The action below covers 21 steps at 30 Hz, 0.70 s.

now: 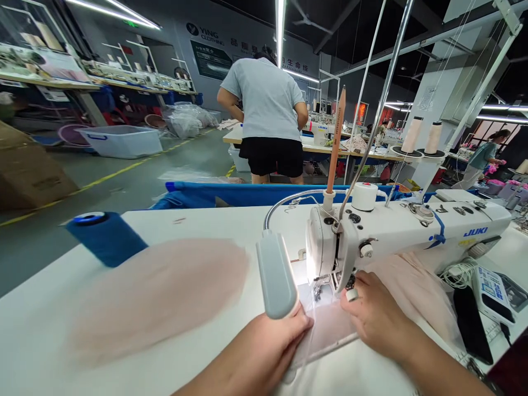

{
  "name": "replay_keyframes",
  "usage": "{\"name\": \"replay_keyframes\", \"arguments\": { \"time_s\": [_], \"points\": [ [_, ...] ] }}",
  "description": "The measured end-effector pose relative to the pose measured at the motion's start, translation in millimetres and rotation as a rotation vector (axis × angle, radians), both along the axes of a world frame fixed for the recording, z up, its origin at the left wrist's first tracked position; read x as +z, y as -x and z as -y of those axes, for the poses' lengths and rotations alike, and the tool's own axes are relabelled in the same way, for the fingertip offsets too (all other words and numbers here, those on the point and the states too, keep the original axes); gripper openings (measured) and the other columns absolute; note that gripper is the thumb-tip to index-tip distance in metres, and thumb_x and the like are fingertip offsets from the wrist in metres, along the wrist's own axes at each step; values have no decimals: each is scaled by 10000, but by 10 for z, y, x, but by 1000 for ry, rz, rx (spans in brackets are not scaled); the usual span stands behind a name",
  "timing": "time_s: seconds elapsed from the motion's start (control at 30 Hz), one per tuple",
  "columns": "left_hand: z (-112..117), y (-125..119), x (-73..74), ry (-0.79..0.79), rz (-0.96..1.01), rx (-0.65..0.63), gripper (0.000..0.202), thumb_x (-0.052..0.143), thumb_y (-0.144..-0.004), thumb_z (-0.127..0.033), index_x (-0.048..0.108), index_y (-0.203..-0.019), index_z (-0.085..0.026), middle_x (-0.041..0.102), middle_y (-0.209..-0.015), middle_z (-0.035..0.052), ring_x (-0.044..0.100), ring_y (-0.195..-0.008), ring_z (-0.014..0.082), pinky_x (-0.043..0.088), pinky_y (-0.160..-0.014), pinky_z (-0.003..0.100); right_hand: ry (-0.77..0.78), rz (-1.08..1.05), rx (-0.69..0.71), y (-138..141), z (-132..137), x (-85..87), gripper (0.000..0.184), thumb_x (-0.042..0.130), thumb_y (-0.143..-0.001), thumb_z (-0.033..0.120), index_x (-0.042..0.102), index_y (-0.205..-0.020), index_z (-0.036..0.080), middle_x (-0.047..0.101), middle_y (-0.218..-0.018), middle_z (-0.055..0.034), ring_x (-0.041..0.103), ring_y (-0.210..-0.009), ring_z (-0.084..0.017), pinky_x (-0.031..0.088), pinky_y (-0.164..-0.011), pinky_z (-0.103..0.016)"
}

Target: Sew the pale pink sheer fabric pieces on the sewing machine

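Observation:
A white JUKI sewing machine (pixel 412 231) stands on the white table (pixel 41 341). Pale pink sheer fabric (pixel 325 330) lies under its needle area, lit by the machine's lamp. My left hand (pixel 268 346) rests flat on the fabric's left edge, fingers stretched toward the presser foot. On the right of the needle, my right hand (pixel 375 313) presses the fabric with fingers curled down, close to the machine's lever. More pink fabric (pixel 416 291) bunches behind it under the machine arm. A blurred pink piece (pixel 157 297) lies to the left on the table.
A grey gooseneck lamp head (pixel 275 275) hangs above my left hand. A blue thread cone (pixel 105 236) lies at the table's left. A control box (pixel 493 291) and black phone (pixel 472 324) sit at right. A person in a grey shirt (pixel 268 115) stands ahead.

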State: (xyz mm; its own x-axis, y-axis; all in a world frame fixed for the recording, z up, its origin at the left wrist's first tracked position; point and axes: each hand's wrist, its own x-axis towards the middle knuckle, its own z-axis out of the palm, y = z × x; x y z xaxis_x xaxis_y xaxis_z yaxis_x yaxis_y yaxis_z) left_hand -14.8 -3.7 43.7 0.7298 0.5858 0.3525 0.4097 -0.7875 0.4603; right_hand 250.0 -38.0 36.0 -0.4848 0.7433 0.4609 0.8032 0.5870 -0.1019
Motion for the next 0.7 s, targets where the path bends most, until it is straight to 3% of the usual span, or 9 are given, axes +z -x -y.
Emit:
{"name": "replay_keyframes", "arguments": {
  "time_s": [0.17, 0.3, 0.43, 0.53, 0.63, 0.7],
  "points": [
    [-4, -75, -238, -222, 98, 6, 313, 432, -1031, -114, 619, -807, -228, 714, -1007, 62, 675, -827, 212, 474, -709, 315, 49, 24, 162, 131, 91, 37, 268, 621, -883, 60, 674, -1092, 220, 757, -1126, -64, 600, -981, -262, 466, -871, -389],
    [10, -40, -356, -163, 63, 18, 203, 495, -1033, -144, 635, -927, -247, 719, -1057, 42, 673, -877, 227, 496, -774, 342, 140, 117, 109, 169, 102, 25, 201, 613, -894, 48, 649, -970, 230, 772, -1014, -21, 585, -931, -254, 432, -823, -386],
    [13, -16, -318, -146, 35, 36, 193, 513, -1050, -192, 688, -1014, -264, 699, -1032, 42, 647, -862, 237, 484, -762, 351, 160, 126, 70, 133, 92, 15, 167, 647, -896, 62, 642, -935, 224, 777, -1050, -28, 586, -944, -252, 418, -815, -385],
    [12, 5, -271, -97, 40, 16, 245, 481, -1066, -190, 710, -1052, -276, 698, -1081, 47, 654, -905, 235, 498, -791, 349, 178, 100, 70, 129, 105, 23, 68, 717, -987, 226, 653, -964, 228, 764, -1010, -31, 595, -939, -260, 420, -833, -395],
    [15, 37, -254, -18, 29, 56, 204, 511, -1066, -218, 693, -1133, -281, 707, -1168, 48, 660, -995, 251, 523, -873, 369, 225, 44, 106, 130, 120, 35, 287, 775, -1023, 493, 655, -988, 235, 777, -1089, -36, 625, -998, -274, 431, -882, -410],
    [20, 48, -257, -1, 17, 86, 186, 550, -1049, -233, 680, -1171, -286, 710, -1185, 47, 657, -1016, 263, 527, -895, 381, 254, 29, 119, 125, 125, 42, 329, 773, -1033, 535, 648, -977, 236, 787, -1134, -30, 637, -1025, -275, 432, -901, -413]
  ]
}}
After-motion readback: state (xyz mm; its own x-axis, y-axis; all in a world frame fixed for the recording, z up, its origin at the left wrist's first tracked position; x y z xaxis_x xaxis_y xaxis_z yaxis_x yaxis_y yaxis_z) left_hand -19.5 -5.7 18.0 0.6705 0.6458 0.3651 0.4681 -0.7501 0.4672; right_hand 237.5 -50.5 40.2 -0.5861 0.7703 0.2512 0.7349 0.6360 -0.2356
